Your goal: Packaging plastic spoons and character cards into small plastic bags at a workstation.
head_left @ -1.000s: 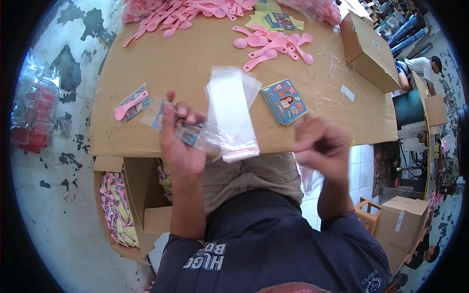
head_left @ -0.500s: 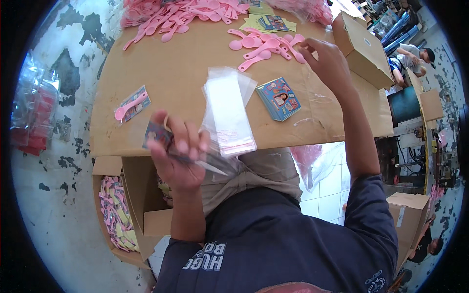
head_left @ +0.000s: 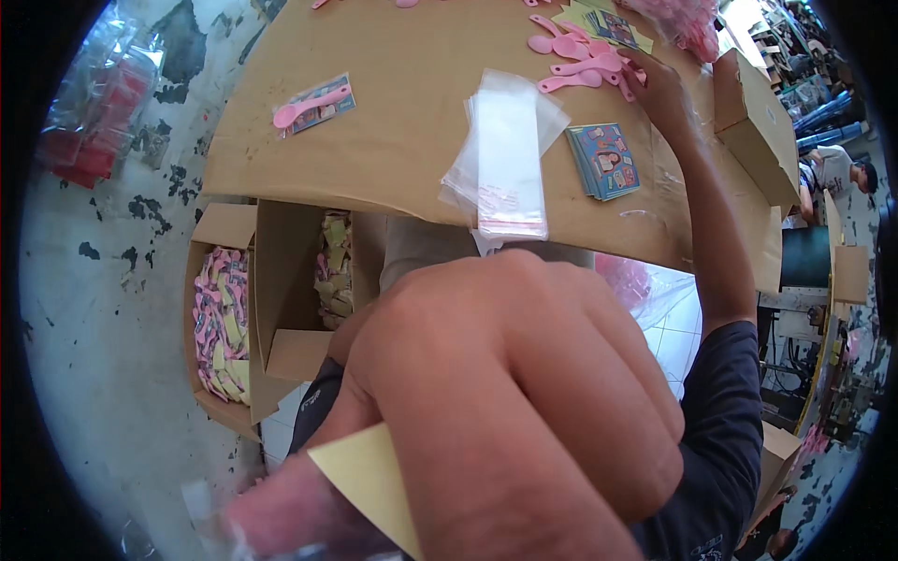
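Note:
My left hand (head_left: pixel 524 365) is raised very close to the view, its fingers curled round a card (head_left: pixel 369 481) whose pale yellow back shows; clear plastic blurs beside it. At the far right of the table, my right hand (head_left: pixel 662 93) has its thumb and fingertips closed at a pink spoon (head_left: pixel 626 87) on the edge of a small heap of pink spoons (head_left: pixel 572 80). Below that heap is a stack of printed cards (head_left: pixel 603 161). Clear plastic sleeves (head_left: pixel 510 154) lie fanned at the table's middle. To their left rests a sleeved card with a pink spoon on it (head_left: pixel 313 106).
Cardboard boxes (head_left: pixel 223 224) holding packed spoons and cards stand below the table's left edge. Another carton (head_left: pixel 758 131) sits on the table's right side. More cards (head_left: pixel 613 28) and a bag of pink pieces (head_left: pixel 687 23) lie at the back. People work far right.
My left hand has risen close to the view with the card. My right hand stays by the spoon heap, its fingers closer together. The whole view has shifted, moving the table up and right.

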`<control>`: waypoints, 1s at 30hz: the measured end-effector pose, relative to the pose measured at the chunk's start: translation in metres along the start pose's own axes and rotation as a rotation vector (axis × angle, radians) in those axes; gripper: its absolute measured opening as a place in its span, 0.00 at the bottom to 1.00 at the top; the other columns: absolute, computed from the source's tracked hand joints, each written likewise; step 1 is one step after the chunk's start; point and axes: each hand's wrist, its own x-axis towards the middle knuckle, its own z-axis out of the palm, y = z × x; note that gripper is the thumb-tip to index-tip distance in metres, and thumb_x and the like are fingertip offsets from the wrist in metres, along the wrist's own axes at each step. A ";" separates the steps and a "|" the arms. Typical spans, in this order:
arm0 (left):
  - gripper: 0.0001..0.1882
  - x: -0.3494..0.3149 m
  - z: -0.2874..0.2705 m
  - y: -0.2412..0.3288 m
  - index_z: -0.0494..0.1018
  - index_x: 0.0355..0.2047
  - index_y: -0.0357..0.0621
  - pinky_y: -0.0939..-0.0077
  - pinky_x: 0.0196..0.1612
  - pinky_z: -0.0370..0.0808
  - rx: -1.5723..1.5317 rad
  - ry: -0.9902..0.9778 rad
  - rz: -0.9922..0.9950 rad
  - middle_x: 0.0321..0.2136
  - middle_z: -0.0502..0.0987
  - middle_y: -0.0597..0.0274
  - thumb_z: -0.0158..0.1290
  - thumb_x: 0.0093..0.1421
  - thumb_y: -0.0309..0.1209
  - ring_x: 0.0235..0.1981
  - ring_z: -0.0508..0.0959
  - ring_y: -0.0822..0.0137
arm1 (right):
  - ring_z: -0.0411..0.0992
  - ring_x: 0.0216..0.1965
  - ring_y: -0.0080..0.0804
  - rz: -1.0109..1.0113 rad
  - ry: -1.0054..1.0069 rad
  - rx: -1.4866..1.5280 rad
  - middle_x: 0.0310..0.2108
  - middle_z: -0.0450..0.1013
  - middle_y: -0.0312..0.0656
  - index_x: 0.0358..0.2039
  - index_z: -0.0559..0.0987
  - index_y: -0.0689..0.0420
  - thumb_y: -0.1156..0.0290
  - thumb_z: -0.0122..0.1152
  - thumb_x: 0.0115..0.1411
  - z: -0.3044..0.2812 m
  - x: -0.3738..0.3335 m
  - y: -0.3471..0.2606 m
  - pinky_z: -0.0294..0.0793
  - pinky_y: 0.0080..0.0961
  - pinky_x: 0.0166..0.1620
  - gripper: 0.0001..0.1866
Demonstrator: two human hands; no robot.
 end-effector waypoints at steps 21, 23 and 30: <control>0.41 -0.020 0.010 -0.016 0.76 0.41 0.26 0.80 0.17 0.68 -0.191 0.070 -0.039 0.21 0.77 0.61 0.61 0.56 0.62 0.13 0.71 0.72 | 0.76 0.32 0.19 0.039 0.334 0.208 0.34 0.79 0.36 0.53 0.82 0.48 0.68 0.65 0.66 -0.101 -0.075 -0.088 0.75 0.20 0.34 0.16; 0.42 -0.020 0.010 -0.018 0.76 0.41 0.26 0.80 0.17 0.68 -0.207 0.069 -0.052 0.21 0.77 0.61 0.62 0.56 0.63 0.13 0.71 0.72 | 0.76 0.33 0.19 0.038 0.323 0.233 0.35 0.79 0.36 0.53 0.82 0.49 0.68 0.64 0.66 -0.109 -0.080 -0.095 0.75 0.20 0.36 0.15; 0.43 -0.027 0.008 -0.021 0.75 0.43 0.25 0.80 0.16 0.68 -0.230 0.084 -0.091 0.21 0.77 0.62 0.62 0.54 0.64 0.13 0.71 0.73 | 0.75 0.39 0.18 -0.009 0.351 0.572 0.42 0.79 0.35 0.52 0.80 0.60 0.72 0.63 0.67 -0.115 -0.092 -0.108 0.74 0.17 0.45 0.14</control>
